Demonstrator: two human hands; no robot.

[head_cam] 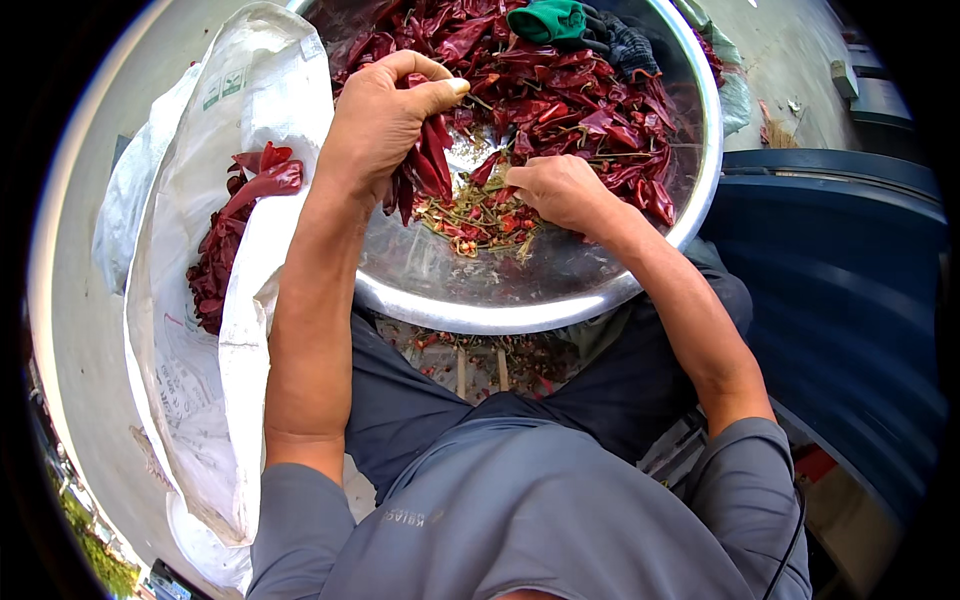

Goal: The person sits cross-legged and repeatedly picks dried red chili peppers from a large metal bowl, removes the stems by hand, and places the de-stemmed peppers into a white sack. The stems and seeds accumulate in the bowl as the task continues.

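My left hand [390, 112] grips a bunch of dried red chillies [429, 161] over the left side of a wide metal basin [480, 289]. The chillies hang below its palm. My right hand [562, 191] is low in the basin, fingers bent together beside a heap of chilli stems and seeds [480, 225]. Its fingertips are partly hidden, so whether they pinch anything does not show. Many more dried red chillies [592, 124] fill the far and right parts of the basin. A green and dark grey work glove [551, 22] lies on top of them.
To the left, a white woven sack [180, 247] gapes, with dried chillies [225, 247] inside. A dark blue metal panel [825, 255] stands close on the right. Another pale green sack [731, 75] is beyond the basin. Fallen stems and chilli bits [517, 360] litter the ground between my legs.
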